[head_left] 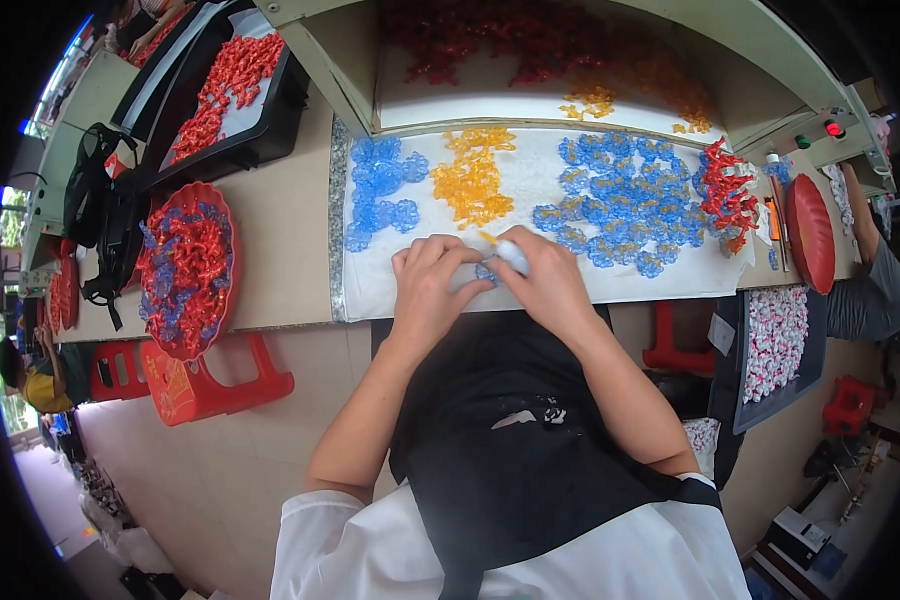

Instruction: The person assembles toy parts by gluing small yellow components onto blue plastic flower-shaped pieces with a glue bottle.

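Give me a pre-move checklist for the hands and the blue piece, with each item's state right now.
1. Left hand touching the small blue piece: ok.
2. Right hand gripping the white tool: ok.
3. Tool tip meeting the piece: cannot tell, fingers hide it.
4. Piece over the white work sheet, away from its edge: ok.
5. Blue pile and yellow pile apart from the hands: ok.
6. Red tray of mixed pieces fully on the bench: not ok, it overhangs the edge.

Left hand (428, 285), right hand (548, 285) pinching blue plastic piece (486, 271), white tube (513, 256)
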Motion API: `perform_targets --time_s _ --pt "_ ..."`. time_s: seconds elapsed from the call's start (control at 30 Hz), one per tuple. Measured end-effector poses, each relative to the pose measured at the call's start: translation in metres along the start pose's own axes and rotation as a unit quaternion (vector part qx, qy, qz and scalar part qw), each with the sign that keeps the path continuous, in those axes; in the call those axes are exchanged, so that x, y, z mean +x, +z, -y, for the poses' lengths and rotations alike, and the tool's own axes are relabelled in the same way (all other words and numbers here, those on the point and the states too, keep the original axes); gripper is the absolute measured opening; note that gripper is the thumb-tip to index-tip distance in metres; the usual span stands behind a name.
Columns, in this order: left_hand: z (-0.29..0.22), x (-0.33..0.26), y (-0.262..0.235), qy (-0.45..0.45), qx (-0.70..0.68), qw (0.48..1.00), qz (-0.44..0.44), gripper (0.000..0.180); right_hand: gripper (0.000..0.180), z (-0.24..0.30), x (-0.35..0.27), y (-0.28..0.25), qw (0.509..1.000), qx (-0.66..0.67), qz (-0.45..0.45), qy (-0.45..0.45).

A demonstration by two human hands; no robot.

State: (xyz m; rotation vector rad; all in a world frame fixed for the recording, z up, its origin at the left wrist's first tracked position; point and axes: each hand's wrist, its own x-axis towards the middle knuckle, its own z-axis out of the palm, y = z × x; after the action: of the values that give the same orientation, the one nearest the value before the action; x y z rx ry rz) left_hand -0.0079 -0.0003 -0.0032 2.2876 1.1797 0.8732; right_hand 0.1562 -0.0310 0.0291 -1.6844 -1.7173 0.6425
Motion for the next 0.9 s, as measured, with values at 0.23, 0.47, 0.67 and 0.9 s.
perform_targets --time_s 0.23,0.47,0.67,0.9 --pt "-0.01 0.022 -0.005 -0.006 0.023 0.999 -0.04 0.033 0.018 -0.013 -0.024 -0.044 0.975 0.171 -0.121 0.074" --pt "-0.03 0.102 0.048 0.011 0.115 0.991 -0.074 0.031 0.016 -0.022 -0.04 -0.043 0.968 0.184 -0.142 0.1" --pt "-0.014 0.076 0.019 -0.024 0.157 0.981 -0.112 0.032 0.016 -0.025 -0.042 -0.037 0.961 0.223 -0.108 0.125" --pt "0.024 0.026 -0.043 -0.034 0.344 0.937 -0.047 0.031 0.013 -0.026 -0.039 -0.022 0.963 0.235 -0.085 0.1"
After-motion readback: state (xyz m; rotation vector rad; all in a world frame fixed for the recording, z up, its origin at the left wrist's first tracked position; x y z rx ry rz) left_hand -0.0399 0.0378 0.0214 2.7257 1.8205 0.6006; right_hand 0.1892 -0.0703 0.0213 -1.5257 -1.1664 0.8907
